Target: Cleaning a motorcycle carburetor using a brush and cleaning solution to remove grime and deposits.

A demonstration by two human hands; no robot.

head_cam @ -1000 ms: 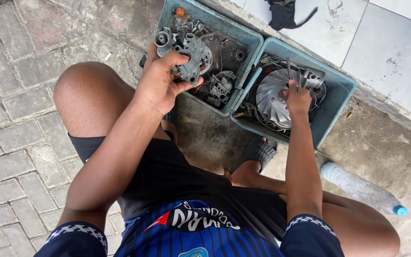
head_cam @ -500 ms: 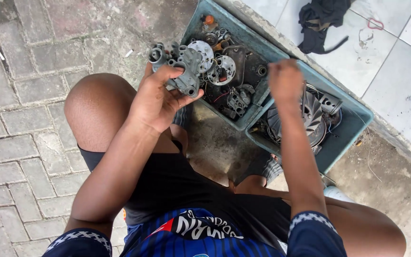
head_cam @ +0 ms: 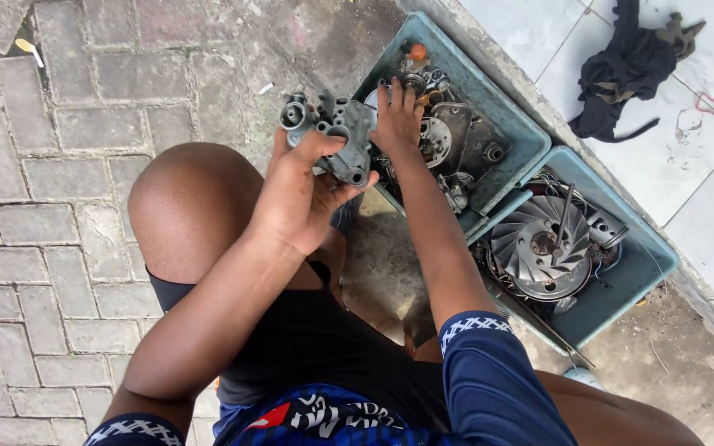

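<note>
Left hand clamped round grey metal engine part, held above knee, just left of near tub. Right hand reached into that tub, fingers spread among greasy metal parts; whether closed on anything, could not tell. Finned wheel lay in far tub. Judgement: firm hold needed on grey part, oily surface likely slippery. Right fingertips hidden among parts; small pieces hard to identify.

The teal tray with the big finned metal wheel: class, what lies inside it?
Inside the teal tray lies a finned metal wheel, with a thin metal rod across it and wires at the rim. Whatever sits under the wheel is covered.
</note>
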